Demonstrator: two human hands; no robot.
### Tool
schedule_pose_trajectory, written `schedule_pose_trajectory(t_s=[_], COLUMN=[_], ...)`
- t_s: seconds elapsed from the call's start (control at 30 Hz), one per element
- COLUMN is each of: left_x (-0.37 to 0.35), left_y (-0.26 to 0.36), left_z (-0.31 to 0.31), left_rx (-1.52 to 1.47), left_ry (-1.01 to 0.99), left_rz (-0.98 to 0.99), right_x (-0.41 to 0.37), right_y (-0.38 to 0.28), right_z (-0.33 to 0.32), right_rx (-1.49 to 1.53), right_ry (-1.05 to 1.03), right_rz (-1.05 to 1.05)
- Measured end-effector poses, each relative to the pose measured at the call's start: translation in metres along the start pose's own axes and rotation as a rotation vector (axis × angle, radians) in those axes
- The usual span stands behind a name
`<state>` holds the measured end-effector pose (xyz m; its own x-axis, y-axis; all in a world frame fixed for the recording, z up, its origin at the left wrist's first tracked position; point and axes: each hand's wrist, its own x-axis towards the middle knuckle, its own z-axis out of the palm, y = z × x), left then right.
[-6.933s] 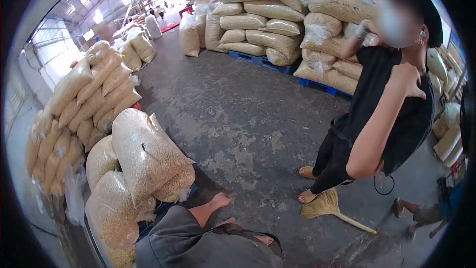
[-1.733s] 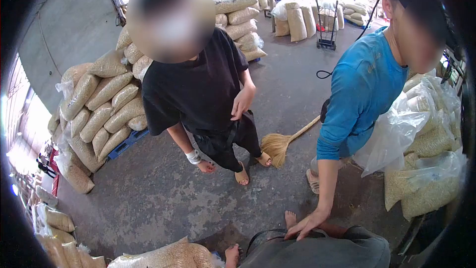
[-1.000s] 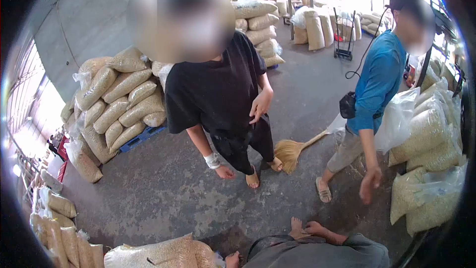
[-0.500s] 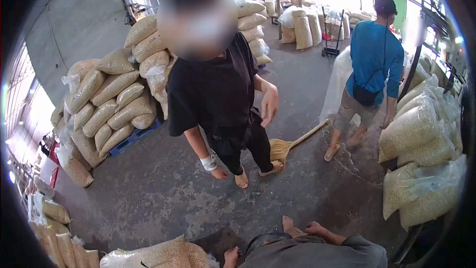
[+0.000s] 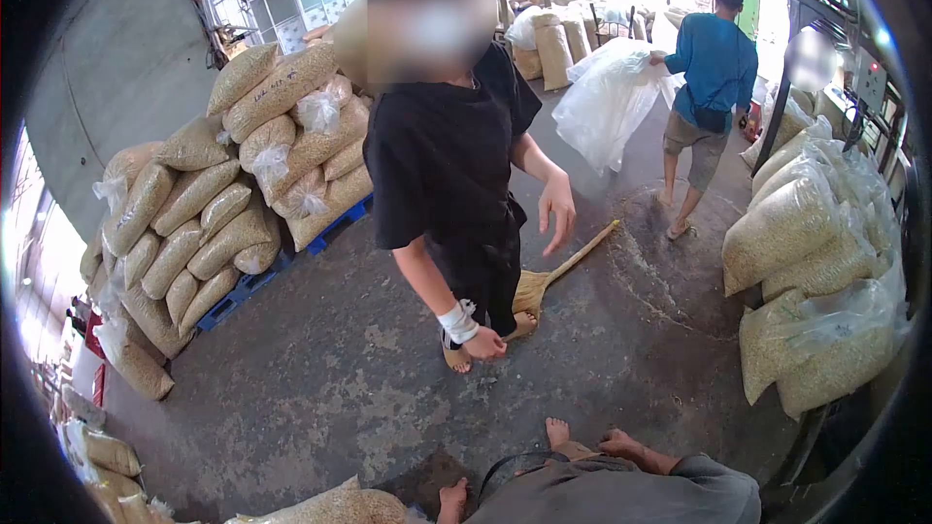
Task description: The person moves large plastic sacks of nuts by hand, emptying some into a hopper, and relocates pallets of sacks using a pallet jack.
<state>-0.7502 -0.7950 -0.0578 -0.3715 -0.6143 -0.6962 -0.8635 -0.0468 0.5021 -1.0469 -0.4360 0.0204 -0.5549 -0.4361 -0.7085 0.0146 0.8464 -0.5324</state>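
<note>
The right hand (image 5: pixel 621 442) sits just beside a bare foot (image 5: pixel 557 431), at the edge of grey clothing (image 5: pixel 612 495). Its fingers look drawn in, but I cannot tell whether it grasps anything, nor the left hand's state. Open floor (image 5: pixel 621 369) spreads ahead of it; sacks (image 5: pixel 815 349) edge its right, and a broom (image 5: pixel 575 257) lies farther ahead.

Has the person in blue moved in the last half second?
Yes: the person in blue is farther off, away from the nearest sacks on the right.
</note>
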Motion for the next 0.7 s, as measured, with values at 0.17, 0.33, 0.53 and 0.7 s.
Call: schedule_pose_trajectory(t_s=[0.17, 0.33, 0.53, 0.7], left_x=[-0.054, -0.009, 0.02, 0.012], left_y=[0.073, 0.012, 0.01, 0.009], left_z=[-0.027, -0.002, 0.001, -0.007], left_rx=[-0.118, -0.296, -0.131, -0.153], left_ry=[0.004, 0.045, 0.021, 0.025], left_rz=[-0.193, 0.143, 0.087, 0.025], right_x=[0.013, 0.012, -0.008, 0.013], right_y=[0.008, 0.0, -0.021, 0.003], right_z=[0.002, -0.008, -0.004, 0.014], right_rx=[0.051, 0.179, 0.196, 0.16], right_ry=[0.03, 0.055, 0.059, -0.008], right_rz=[-0.007, -0.046, -0.012, -0.037])
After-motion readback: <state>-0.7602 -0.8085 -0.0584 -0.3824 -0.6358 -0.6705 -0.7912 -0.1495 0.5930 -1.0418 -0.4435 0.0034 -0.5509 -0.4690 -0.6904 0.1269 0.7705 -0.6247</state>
